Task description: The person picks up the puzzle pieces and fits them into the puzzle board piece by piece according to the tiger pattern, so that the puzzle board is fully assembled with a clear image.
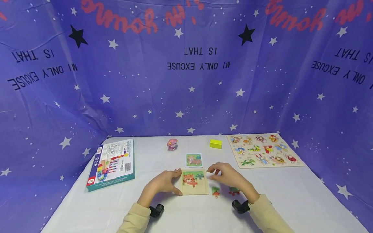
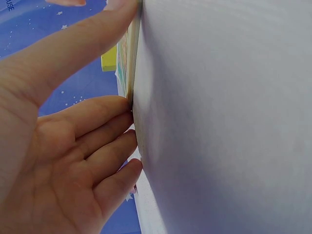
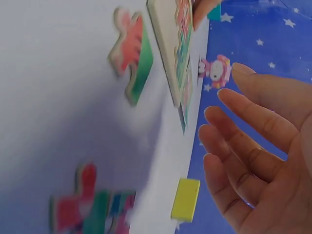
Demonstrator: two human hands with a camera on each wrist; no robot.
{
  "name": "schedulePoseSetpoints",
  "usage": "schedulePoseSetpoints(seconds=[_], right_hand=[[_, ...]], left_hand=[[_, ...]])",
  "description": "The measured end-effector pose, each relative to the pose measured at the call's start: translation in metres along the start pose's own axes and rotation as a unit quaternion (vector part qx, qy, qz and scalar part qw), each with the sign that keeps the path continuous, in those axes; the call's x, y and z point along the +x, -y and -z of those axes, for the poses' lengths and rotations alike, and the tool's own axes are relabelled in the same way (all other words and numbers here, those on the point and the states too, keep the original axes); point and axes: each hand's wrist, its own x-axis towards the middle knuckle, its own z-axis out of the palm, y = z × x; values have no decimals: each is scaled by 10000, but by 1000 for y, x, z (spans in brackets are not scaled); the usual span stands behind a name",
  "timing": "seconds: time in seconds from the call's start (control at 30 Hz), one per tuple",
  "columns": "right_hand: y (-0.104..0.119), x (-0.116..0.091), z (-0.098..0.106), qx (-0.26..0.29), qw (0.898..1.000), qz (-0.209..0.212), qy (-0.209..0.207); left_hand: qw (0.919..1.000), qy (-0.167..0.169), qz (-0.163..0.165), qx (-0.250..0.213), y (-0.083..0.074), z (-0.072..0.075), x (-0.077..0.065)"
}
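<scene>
A wooden jigsaw tray (image 1: 201, 190) lies on the table, partly filled with pieces showing a tiger's face on green. My left hand (image 1: 166, 182) rests along its left edge, the thumb at the near corner and the fingers at the far one. In the left wrist view the fingers (image 2: 105, 151) reach out fairly straight beside the tray's edge. Just off the tray's right side hovers my right hand (image 1: 225, 174), fingers loosely bent, holding nothing. Beneath it lie a red-and-green jigsaw piece (image 1: 215, 192) and a further cluster of pieces (image 1: 234, 191), partly covered by the wrist.
Beyond the tray lies a picture card (image 1: 194, 160). A pink toy (image 1: 172, 144) and a yellow block (image 1: 216, 144) stand farther back. To the left is a boxed toy set (image 1: 113, 165); an insect puzzle board (image 1: 263, 150) lies at the back right. A purple star-patterned curtain (image 1: 186, 97) surrounds the table.
</scene>
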Motion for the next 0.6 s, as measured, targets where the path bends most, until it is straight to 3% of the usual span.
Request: schedulePoseSetpoints(seconds=[0.6], right_hand=[[-36, -36, 22, -161, 9984, -432, 341]], left_hand=[[10000, 28, 52, -11, 1, 0, 1]])
